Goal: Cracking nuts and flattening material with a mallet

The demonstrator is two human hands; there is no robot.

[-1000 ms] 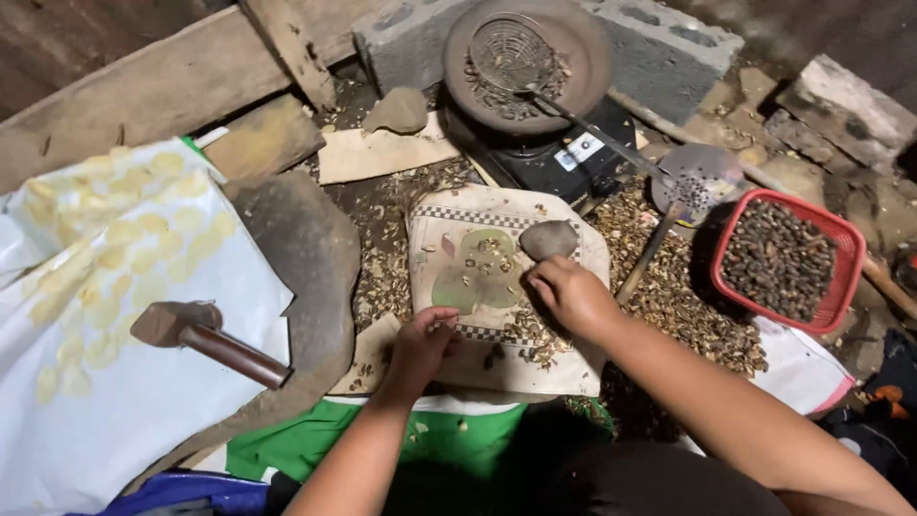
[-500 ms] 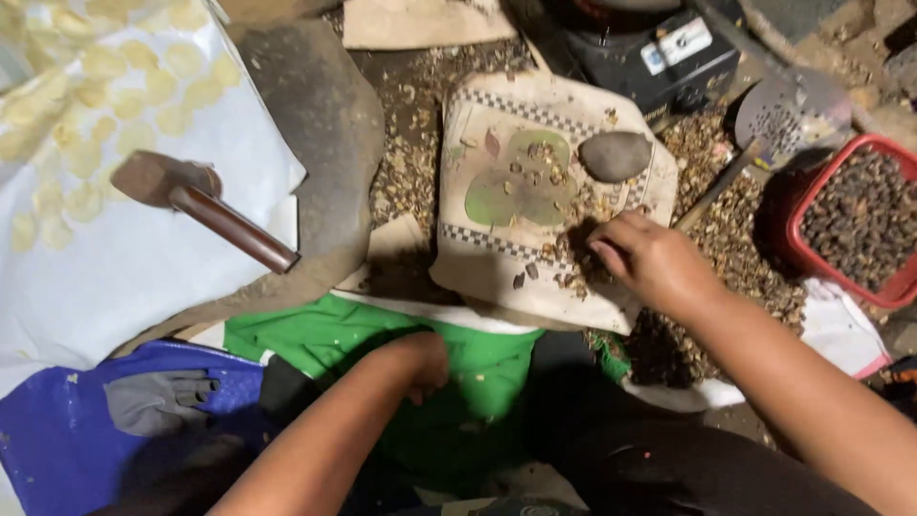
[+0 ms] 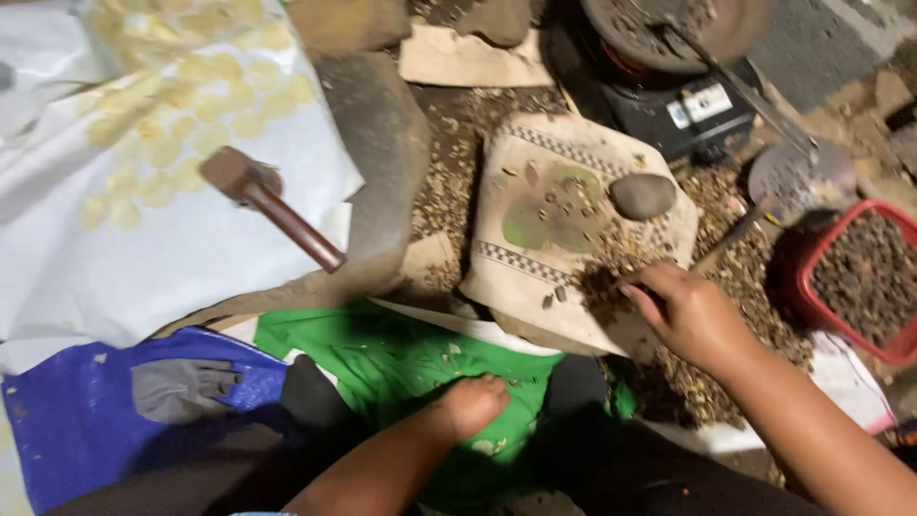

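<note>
At the far left a white sheet (image 3: 162, 258) carries pale yellow flakes (image 3: 181, 86), and a blue cloth (image 3: 67, 420) printed with a grey glove shape lies at its 6 o'clock. A hammer (image 3: 272, 205) with a dark wooden handle rests at the sheet's right edge, head toward 10 o'clock. A green cloth (image 3: 382, 358) spreads below the middle; the left hand (image 3: 470, 403) rests on it, fingers curled into a loose fist — whether it holds anything I cannot tell. The printed cloth pad (image 3: 559, 234) lies at its 1 o'clock, well apart, with a rounded grey stone (image 3: 642, 195) near the pad's right edge. A heap of broken shell bits (image 3: 611, 272) sits on the pad just at 10 o'clock of the right hand (image 3: 693, 315), whose fingers, pressed together, touch the heap. A red basket (image 3: 860, 287) of dark nuts sits at that hand's 3 o'clock.
</note>
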